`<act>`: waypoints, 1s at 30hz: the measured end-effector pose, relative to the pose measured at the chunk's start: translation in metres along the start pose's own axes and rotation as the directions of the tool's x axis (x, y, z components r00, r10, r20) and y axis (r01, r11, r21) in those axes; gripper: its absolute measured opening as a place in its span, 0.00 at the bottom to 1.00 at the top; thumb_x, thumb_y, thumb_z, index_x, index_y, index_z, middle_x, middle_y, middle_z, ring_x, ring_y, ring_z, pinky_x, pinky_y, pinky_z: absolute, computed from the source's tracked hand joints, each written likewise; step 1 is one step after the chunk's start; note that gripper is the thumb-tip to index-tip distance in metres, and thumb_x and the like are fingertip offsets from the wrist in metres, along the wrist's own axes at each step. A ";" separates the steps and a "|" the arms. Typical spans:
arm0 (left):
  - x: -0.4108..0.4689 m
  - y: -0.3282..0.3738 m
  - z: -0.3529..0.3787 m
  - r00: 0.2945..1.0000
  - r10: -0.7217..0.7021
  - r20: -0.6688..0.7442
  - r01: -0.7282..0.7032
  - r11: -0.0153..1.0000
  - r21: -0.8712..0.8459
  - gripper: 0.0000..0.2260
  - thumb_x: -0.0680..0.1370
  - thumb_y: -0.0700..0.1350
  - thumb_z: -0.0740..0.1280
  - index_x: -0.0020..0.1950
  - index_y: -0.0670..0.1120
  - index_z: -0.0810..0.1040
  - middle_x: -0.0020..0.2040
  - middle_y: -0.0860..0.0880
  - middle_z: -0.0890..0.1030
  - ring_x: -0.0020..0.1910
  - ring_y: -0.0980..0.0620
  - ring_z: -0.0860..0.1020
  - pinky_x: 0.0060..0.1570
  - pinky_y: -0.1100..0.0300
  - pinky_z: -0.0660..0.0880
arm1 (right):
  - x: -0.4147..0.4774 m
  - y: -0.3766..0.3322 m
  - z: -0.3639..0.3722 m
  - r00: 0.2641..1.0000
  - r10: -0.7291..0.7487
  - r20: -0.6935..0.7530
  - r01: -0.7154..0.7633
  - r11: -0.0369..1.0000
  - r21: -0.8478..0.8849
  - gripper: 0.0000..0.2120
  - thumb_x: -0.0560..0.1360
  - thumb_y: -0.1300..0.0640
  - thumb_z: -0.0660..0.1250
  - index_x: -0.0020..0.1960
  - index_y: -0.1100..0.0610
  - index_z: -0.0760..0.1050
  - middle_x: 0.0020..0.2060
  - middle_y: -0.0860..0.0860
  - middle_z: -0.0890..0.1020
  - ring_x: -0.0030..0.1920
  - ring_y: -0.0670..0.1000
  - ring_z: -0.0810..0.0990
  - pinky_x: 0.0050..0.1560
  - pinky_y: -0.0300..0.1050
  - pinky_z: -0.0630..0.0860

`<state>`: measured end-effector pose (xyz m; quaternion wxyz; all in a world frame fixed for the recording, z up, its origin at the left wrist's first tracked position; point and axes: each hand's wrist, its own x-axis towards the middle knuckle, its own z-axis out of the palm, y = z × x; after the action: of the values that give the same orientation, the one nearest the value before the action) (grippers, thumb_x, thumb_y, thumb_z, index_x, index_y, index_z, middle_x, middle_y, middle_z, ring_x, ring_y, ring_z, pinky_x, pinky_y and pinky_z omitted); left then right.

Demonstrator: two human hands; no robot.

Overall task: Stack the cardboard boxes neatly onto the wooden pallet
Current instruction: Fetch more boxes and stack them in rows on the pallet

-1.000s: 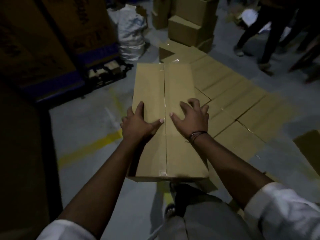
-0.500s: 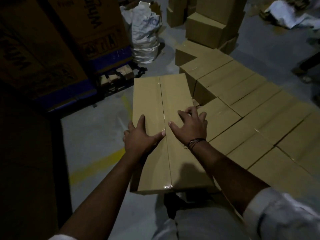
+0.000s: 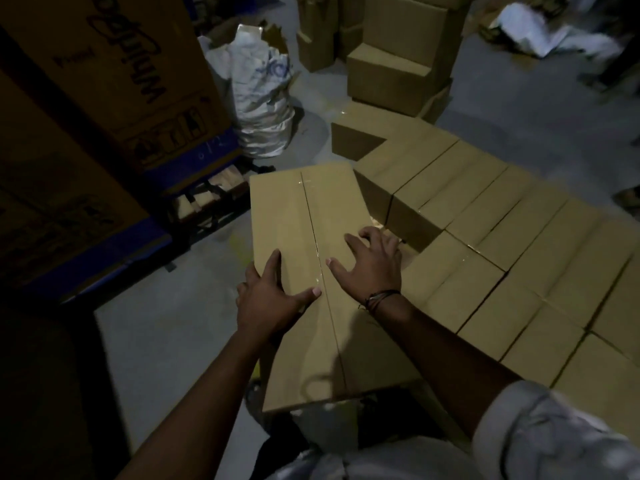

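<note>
Dim warehouse interior under low, uneven light. Grey concrete floor (image 3: 166,327), scuffed. At left stands a tall brown printed carton with a blue base band (image 3: 114,81), its lettering dark. Just beside it sits a bulging white woven sack (image 3: 259,98), top open and ragged. A crumpled white sheet (image 3: 540,32) lies far right, blurred.

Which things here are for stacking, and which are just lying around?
For the job: box, gripped by left hand and right hand; stacked boxes.
Lying about: white sack; big printed carton; crumpled white sheet.
</note>
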<state>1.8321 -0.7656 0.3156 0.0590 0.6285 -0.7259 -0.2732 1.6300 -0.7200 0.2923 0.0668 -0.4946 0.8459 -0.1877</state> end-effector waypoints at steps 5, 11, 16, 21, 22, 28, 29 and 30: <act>0.094 -0.001 -0.021 0.988 0.129 0.079 -0.131 0.991 0.021 0.52 0.62 0.78 0.69 0.80 0.63 0.52 0.80 0.44 0.56 0.75 0.34 0.61 0.70 0.37 0.67 | 0.056 -0.029 0.024 0.989 0.141 -0.048 -0.144 0.988 -0.060 0.32 0.71 0.28 0.58 0.68 0.44 0.73 0.67 0.47 0.68 0.62 0.58 0.64 0.59 0.55 0.71; 0.202 0.000 -0.057 0.906 0.348 0.242 -0.368 0.929 0.043 0.51 0.63 0.77 0.70 0.80 0.63 0.53 0.81 0.45 0.54 0.76 0.34 0.60 0.70 0.37 0.67 | 0.107 -0.066 0.038 0.930 0.361 -0.071 -0.363 0.931 -0.029 0.33 0.72 0.28 0.58 0.71 0.43 0.70 0.69 0.47 0.66 0.63 0.58 0.63 0.60 0.55 0.70; 0.268 0.016 -0.073 0.797 0.470 0.379 -0.540 0.836 0.096 0.53 0.62 0.78 0.70 0.81 0.62 0.51 0.80 0.43 0.55 0.74 0.31 0.62 0.70 0.36 0.66 | 0.130 -0.084 0.045 0.850 0.525 -0.046 -0.525 0.851 0.003 0.37 0.67 0.24 0.61 0.71 0.41 0.67 0.71 0.47 0.62 0.66 0.60 0.61 0.58 0.55 0.70; 0.314 0.024 -0.057 0.647 0.558 0.521 -0.672 0.739 0.043 0.55 0.62 0.77 0.70 0.81 0.59 0.48 0.78 0.42 0.56 0.71 0.31 0.64 0.68 0.37 0.67 | 0.143 -0.078 0.061 0.788 0.615 -0.030 -0.616 0.788 -0.016 0.42 0.65 0.22 0.63 0.73 0.43 0.66 0.72 0.48 0.61 0.65 0.60 0.62 0.59 0.55 0.70; 0.321 0.023 -0.052 0.623 0.559 0.547 -0.687 0.725 0.042 0.56 0.62 0.77 0.70 0.81 0.58 0.48 0.78 0.40 0.57 0.71 0.30 0.65 0.68 0.37 0.68 | 0.145 -0.076 0.067 0.774 0.632 -0.022 -0.633 0.774 -0.027 0.43 0.64 0.22 0.63 0.72 0.43 0.66 0.72 0.48 0.61 0.65 0.60 0.62 0.60 0.56 0.70; 0.362 0.039 -0.026 0.536 0.454 0.712 -0.681 0.731 0.047 0.59 0.59 0.74 0.75 0.80 0.60 0.46 0.77 0.38 0.55 0.68 0.30 0.69 0.62 0.37 0.75 | 0.166 -0.061 0.103 0.731 0.681 0.028 -0.675 0.730 -0.107 0.43 0.64 0.21 0.63 0.71 0.43 0.65 0.72 0.50 0.60 0.63 0.62 0.64 0.57 0.57 0.71; 0.369 0.042 -0.024 0.515 0.434 0.740 -0.679 0.733 0.043 0.58 0.60 0.72 0.76 0.80 0.61 0.46 0.77 0.39 0.55 0.67 0.31 0.70 0.62 0.38 0.75 | 0.169 -0.059 0.108 0.722 0.691 0.039 -0.685 0.721 -0.099 0.43 0.64 0.22 0.64 0.72 0.44 0.65 0.73 0.51 0.60 0.63 0.62 0.64 0.57 0.57 0.70; 0.375 0.046 -0.021 0.497 0.431 0.753 -0.695 0.717 0.049 0.58 0.60 0.71 0.76 0.80 0.60 0.46 0.76 0.39 0.56 0.66 0.32 0.71 0.63 0.39 0.75 | 0.173 -0.057 0.113 0.716 0.697 0.046 -0.692 0.717 -0.086 0.43 0.64 0.22 0.64 0.72 0.43 0.64 0.73 0.50 0.60 0.63 0.62 0.64 0.56 0.56 0.70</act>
<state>1.7250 -1.1240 0.2584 -0.2422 0.1989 -0.8941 -0.3200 1.6232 -0.9227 0.2223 0.1486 -0.1499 0.9720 -0.1036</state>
